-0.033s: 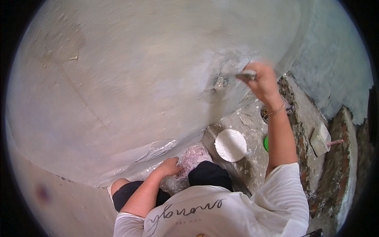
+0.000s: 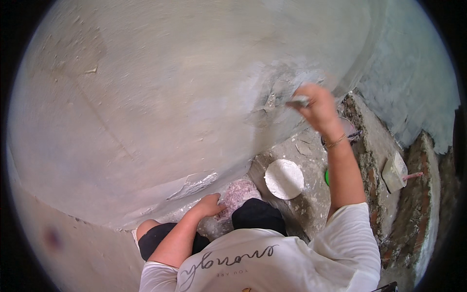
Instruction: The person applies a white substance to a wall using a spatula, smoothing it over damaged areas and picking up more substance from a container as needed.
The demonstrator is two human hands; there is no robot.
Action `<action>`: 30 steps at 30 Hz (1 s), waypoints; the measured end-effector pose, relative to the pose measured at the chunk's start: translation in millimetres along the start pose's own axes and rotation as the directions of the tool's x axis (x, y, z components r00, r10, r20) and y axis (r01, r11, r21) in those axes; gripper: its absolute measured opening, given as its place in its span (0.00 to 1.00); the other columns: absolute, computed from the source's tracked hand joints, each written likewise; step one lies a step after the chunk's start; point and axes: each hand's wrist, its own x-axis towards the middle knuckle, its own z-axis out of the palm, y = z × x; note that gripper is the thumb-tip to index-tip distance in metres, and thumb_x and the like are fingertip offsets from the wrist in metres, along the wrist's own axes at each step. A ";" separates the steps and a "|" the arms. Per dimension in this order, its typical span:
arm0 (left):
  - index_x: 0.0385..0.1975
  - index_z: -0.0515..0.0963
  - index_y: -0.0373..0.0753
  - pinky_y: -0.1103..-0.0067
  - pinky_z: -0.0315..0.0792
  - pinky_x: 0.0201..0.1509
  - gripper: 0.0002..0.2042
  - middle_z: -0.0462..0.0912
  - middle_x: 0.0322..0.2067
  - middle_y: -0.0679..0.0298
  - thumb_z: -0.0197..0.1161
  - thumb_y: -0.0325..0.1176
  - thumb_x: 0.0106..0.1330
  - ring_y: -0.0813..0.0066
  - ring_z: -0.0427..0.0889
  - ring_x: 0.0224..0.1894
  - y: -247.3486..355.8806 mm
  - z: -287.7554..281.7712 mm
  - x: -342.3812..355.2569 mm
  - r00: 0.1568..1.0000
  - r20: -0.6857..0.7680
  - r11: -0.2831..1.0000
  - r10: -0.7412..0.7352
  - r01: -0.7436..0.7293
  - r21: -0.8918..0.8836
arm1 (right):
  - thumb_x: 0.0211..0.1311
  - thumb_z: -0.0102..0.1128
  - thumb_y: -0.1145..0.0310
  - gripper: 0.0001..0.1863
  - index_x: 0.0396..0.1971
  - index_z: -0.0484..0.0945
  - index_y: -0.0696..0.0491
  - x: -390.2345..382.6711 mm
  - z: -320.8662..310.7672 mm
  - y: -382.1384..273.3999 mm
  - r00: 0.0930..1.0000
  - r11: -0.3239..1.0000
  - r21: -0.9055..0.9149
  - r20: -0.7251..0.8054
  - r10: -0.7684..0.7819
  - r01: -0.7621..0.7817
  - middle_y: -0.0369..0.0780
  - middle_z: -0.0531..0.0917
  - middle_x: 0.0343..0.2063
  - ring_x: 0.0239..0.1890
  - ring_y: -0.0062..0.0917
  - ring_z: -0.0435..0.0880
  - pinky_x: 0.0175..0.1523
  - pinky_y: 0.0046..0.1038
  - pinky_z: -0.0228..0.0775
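Note:
My right hand (image 2: 317, 109) is raised at the wall, its fingers closed round a small flat putty knife (image 2: 297, 101), which is smeared by motion. Just left of the tool is a rough grey patch (image 2: 272, 100) with lumps of plaster on the pale wall (image 2: 170, 87). Low on the left, my left hand (image 2: 210, 205) reaches past my knee. Its loosely bent fingers look apart, the tips at the edge of a pink and white mottled thing (image 2: 239, 192) whose kind I cannot make out.
A round white-topped container (image 2: 284, 179) stands on the stained, spattered step. Something green (image 2: 327, 177) shows beside my right forearm. Rough steps with brick edges (image 2: 374, 194) lie on the right, holding a whitish block-shaped thing (image 2: 394, 172) with a pink handle.
My right hand and the putty knife have shifted slightly down and to the left by the wall. My left hand has stayed where it was.

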 end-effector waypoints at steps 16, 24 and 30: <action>0.47 0.70 0.26 0.68 0.67 0.53 0.27 0.75 0.44 0.41 0.60 0.45 0.54 0.49 0.74 0.49 1.1 -0.3 -6.1 1.000 -0.013 1.000 0.009 -0.009 -0.016 | 0.43 0.65 0.66 0.08 0.23 0.76 0.50 -11.7 6.9 6.1 0.989 0.990 -0.142 0.142 0.040 -0.020 0.37 0.76 0.25 0.33 0.35 0.76 0.36 0.35 0.69; 0.47 0.70 0.26 0.68 0.67 0.53 0.28 0.75 0.45 0.41 0.60 0.45 0.54 0.49 0.73 0.49 4.5 -1.5 -5.4 1.000 -0.008 1.000 -0.014 0.014 -0.021 | 0.42 0.67 0.65 0.09 0.23 0.77 0.50 7.0 11.7 25.1 0.996 0.990 -0.109 0.005 0.089 -0.088 0.39 0.77 0.25 0.34 0.36 0.76 0.36 0.35 0.68; 0.48 0.69 0.26 0.68 0.67 0.53 0.29 0.74 0.45 0.41 0.60 0.45 0.54 0.49 0.73 0.50 1.1 0.5 -3.8 1.000 -0.009 1.000 -0.011 0.011 -0.012 | 0.41 0.68 0.63 0.10 0.25 0.78 0.49 0.9 7.1 18.8 0.976 0.990 -0.119 0.195 0.094 -0.072 0.40 0.78 0.25 0.32 0.38 0.76 0.36 0.36 0.68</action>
